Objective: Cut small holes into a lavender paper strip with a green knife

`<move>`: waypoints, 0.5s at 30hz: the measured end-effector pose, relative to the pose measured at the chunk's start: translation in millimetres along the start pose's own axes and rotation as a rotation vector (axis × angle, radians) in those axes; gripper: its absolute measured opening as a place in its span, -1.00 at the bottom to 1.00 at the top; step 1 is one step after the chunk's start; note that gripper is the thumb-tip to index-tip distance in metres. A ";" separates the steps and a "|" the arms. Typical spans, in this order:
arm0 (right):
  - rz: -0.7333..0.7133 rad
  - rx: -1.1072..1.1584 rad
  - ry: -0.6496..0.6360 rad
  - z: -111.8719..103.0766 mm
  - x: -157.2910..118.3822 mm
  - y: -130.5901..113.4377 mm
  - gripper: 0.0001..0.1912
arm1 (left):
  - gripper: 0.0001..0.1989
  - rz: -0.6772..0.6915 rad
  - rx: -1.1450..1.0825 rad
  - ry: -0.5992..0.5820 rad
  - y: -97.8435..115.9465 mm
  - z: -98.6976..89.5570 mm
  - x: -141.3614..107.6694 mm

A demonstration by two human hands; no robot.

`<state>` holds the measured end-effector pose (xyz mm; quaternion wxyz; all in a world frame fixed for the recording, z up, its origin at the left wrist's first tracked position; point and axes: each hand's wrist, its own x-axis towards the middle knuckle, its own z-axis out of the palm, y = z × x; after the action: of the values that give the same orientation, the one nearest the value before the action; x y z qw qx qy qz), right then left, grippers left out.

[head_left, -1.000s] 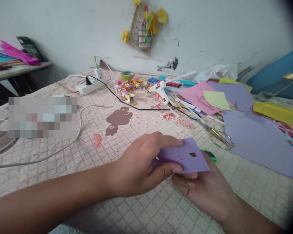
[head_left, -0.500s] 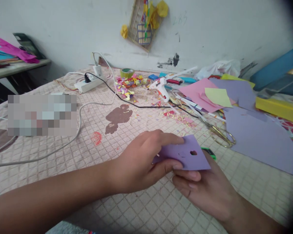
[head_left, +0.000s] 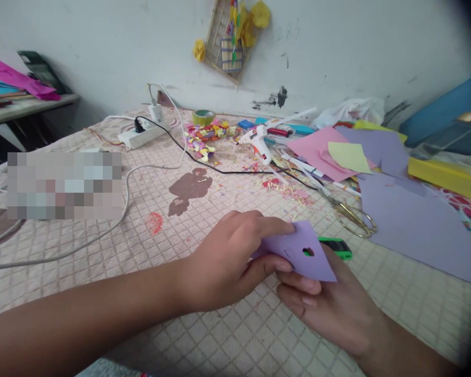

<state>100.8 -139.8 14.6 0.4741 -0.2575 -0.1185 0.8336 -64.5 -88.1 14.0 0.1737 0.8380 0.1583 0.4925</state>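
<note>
My left hand point(head_left: 230, 262) pinches a small piece of purple paper point(head_left: 312, 241) between thumb and fingers, just above the table. The paper has a small ragged hole near its right side and a short dark mark beside it. My right hand point(head_left: 333, 309) is curled under and behind the paper, its fingertips close to the paper's lower edge. A green tool with a dark panel point(head_left: 343, 248) sticks out behind the paper, above my right hand. Green also shows through the hole. The right hand's grip on this tool is mostly hidden.
Gold-handled scissors point(head_left: 355, 217) lie right of the hands, by large purple sheets point(head_left: 419, 220) and pink paper point(head_left: 317, 152). Behind are a white glue gun point(head_left: 258, 142), paper scraps point(head_left: 204, 139), tape point(head_left: 204, 116) and a power strip point(head_left: 143, 135). Cables cross the patterned cloth point(head_left: 102, 288).
The purple paper has tilted, its right corner dropping lower. More of the green tool shows at the right, and green now appears through the hole. Both hands stay nearly in place.
</note>
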 end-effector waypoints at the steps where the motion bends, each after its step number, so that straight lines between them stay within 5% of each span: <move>1: 0.004 -0.005 0.006 0.0 0.4 -0.1 -0.91 | -0.73 0.000 -0.003 -0.002 0.0 -0.1 0.2; 9: 0.008 -0.071 -0.001 -2.3 2.0 0.7 -0.86 | -0.75 0.040 0.028 0.019 -5.4 -0.9 0.1; 15: -0.263 -0.425 0.041 -3.8 -5.0 -6.5 -0.87 | -0.65 0.179 0.115 0.085 -15.0 -4.5 4.0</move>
<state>109.7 -140.9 15.8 0.5161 -0.3507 -0.3141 0.7156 -68.0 -72.4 12.4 0.0739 0.8358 0.1182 0.5310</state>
